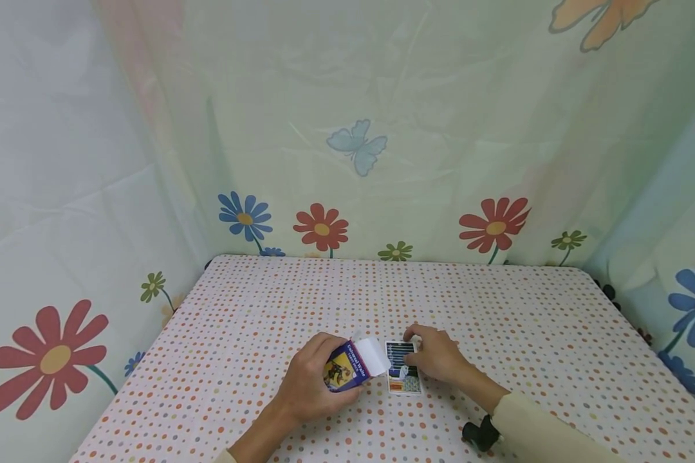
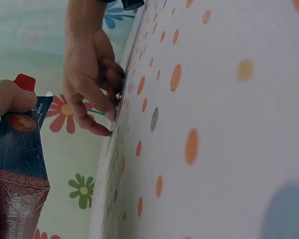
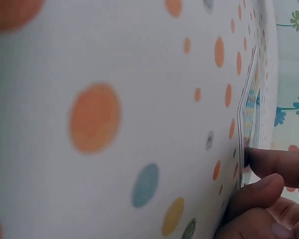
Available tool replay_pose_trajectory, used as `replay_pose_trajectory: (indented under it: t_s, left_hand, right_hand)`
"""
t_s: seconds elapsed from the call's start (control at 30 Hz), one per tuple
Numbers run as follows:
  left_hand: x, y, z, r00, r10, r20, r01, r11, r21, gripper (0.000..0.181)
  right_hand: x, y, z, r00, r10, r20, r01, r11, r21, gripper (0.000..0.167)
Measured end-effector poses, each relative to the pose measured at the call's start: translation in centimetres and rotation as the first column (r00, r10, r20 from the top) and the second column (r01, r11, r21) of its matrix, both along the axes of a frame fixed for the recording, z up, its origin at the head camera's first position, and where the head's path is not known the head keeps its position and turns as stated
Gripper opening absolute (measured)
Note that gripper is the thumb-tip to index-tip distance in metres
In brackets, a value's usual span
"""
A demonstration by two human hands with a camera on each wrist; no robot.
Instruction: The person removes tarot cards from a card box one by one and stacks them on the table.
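Observation:
In the head view my left hand [image 1: 311, 379] grips a blue and yellow tarot deck box [image 1: 343, 372], tilted above the table, its white end flap open towards the right. The left wrist view has the box [image 2: 21, 149] at the left edge, with my thumb on it near a red tab. Just right of the box, a thin stack of tarot cards [image 1: 403, 384] lies on the table. My right hand [image 1: 437, 354] is at the right edge of these cards. In the right wrist view its thumb rests on the cards [image 3: 250, 107], the other fingers bent beside their edge.
The table [image 1: 255, 308] has a white cloth with coloured dots. Curtains [image 1: 417, 148] printed with flowers and butterflies hang behind it and at both sides. A black wrist device [image 1: 481, 435] sits by my right sleeve.

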State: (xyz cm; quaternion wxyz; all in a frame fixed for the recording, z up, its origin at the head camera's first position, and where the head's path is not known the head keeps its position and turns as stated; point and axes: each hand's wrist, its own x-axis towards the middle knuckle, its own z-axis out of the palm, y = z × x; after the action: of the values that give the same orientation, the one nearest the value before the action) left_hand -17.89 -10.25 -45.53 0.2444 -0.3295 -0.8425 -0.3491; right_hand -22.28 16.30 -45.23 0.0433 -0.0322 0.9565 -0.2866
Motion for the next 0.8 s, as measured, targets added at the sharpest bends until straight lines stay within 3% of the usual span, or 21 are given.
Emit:
replay_pose_trajectory:
  t_s: [0.27, 0.47, 0.8]
  left_hand:
    - [-0.08, 0.17, 0.11, 1.0, -0.012, -0.012, 0.012, 1.0, 0.011, 0.066]
    - [0.11, 0.05, -0.16, 1.0, 0.009, -0.017, -0.009, 1.0, 0.02, 0.07]
    - [0.18, 0.05, 0.14, 1.0, 0.005, -0.001, -0.005, 1.0, 0.015, 0.067]
  right_hand:
    - [0.35, 0.15, 0.0, 1.0, 0.001, -0.019, -0.002, 0.999, -0.054, 0.033]
    - [0.59, 0.01, -0.24, 1.0, 0.013, 0.001, -0.013, 0.995, -0.101, 0.033]
    - [0.6, -0.03, -0.04, 1.0, -0.008, 0.012, 0.009, 0.996, -0.09, 0.033]
